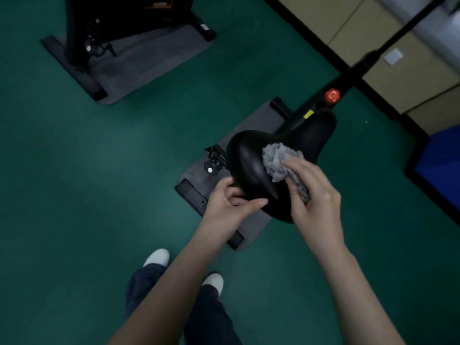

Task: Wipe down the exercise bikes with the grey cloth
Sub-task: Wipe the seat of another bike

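Observation:
A black bike saddle [251, 160] fills the middle of the head view, on an exercise bike whose frame runs up to the right past a red knob [332, 95]. My right hand [313, 195] presses a crumpled grey cloth [278, 159] onto the saddle's right half. My left hand [231, 202] grips the saddle's near left edge from below, fingers curled under it. A second black exercise bike [99, 33] stands at the top left.
Each bike stands on a grey mat [149, 58] over green floor. Beige cabinets [373, 33] line the upper right, with a blue panel [440, 165] at the right edge. My legs and white shoes [158, 257] are below the saddle.

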{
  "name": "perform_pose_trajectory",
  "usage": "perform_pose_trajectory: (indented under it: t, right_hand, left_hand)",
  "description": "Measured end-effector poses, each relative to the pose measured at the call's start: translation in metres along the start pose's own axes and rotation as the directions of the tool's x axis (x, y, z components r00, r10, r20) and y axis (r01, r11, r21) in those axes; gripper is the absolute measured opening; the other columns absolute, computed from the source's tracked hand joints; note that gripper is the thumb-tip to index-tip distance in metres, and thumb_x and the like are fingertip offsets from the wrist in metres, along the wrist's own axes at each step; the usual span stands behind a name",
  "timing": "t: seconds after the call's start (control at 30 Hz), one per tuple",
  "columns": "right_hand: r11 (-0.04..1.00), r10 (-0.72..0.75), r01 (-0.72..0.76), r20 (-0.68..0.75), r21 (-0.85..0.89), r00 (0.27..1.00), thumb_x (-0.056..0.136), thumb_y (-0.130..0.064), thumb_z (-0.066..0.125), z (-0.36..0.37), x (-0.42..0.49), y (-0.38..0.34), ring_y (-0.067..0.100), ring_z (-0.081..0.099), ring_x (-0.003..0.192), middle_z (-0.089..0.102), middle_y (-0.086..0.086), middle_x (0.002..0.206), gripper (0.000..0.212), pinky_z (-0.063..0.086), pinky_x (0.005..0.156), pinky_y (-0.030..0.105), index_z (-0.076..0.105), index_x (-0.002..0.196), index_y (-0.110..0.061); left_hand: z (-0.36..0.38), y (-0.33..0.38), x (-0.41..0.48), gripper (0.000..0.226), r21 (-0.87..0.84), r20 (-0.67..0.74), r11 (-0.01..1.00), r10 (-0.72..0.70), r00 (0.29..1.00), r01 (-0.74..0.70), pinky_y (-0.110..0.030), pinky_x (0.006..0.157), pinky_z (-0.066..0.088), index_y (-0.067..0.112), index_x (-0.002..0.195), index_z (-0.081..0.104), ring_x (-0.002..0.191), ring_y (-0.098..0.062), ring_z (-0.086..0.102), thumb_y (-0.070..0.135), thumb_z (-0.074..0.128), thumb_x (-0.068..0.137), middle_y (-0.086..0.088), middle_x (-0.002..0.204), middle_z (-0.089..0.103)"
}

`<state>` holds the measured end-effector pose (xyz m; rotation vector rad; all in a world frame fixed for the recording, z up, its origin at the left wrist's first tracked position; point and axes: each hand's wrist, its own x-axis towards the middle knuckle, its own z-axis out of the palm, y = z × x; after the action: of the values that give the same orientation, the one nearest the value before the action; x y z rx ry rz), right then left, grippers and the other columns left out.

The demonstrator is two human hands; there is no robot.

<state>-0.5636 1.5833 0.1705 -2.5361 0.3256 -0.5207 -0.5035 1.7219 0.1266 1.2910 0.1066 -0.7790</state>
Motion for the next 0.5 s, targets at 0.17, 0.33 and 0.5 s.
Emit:
perform_pose_trajectory:
  t: [0.17, 0.33, 0.5]
  right_hand:
    - [0.988, 0.145, -0.15, -0.09, -0.049, 0.985, 0.089, 0.007, 0.057, -0.005, -0.018, -0.01, 0.024, 0.057, 0.117, 0.063, 0.011, 0.12, 0.03, 0.042, 0.105, 0.033, 0.064, 0.116, -0.001]
    - [0.91, 0.415, -0.4, -0.218, 0.108, 0.884, 0.091, 0.004, 0.055, -0.021, -0.027, -0.039, 0.012, 0.054, 0.12, 0.063, 0.008, 0.121, 0.031, 0.043, 0.104, 0.026, 0.065, 0.119, -0.006]
    - [0.86, 0.509, -0.463, -0.322, 0.214, 0.798, 0.092, 0.002, 0.056, -0.049, -0.037, -0.069, -0.009, 0.048, 0.111, 0.06, -0.004, 0.115, 0.029, 0.032, 0.094, 0.0, 0.065, 0.117, -0.009]
  left_hand:
    - [-0.015, 0.021, -0.002, 0.053, 0.257, 0.058, 0.961, -0.117, 0.991, 0.099, -0.011, 0.066, 0.046, 0.011, 0.12, 0.052, 0.073, -0.008, 0.06, 0.004, 0.077, 0.074, -0.003, 0.088, 0.064]
    - [-0.031, 0.045, -0.008, 0.041, 0.51, 0.113, 0.857, -0.155, 0.981, 0.077, -0.003, 0.059, 0.043, 0.002, 0.117, 0.058, 0.069, -0.008, 0.055, 0.001, 0.072, 0.079, 0.0, 0.084, 0.059]
    - [-0.023, 0.078, -0.02, 0.028, 0.637, 0.215, 0.769, -0.121, 0.969, -0.045, -0.001, 0.061, 0.04, 0.001, 0.112, 0.062, 0.075, -0.012, 0.053, 0.002, 0.067, 0.084, -0.004, 0.086, 0.059]
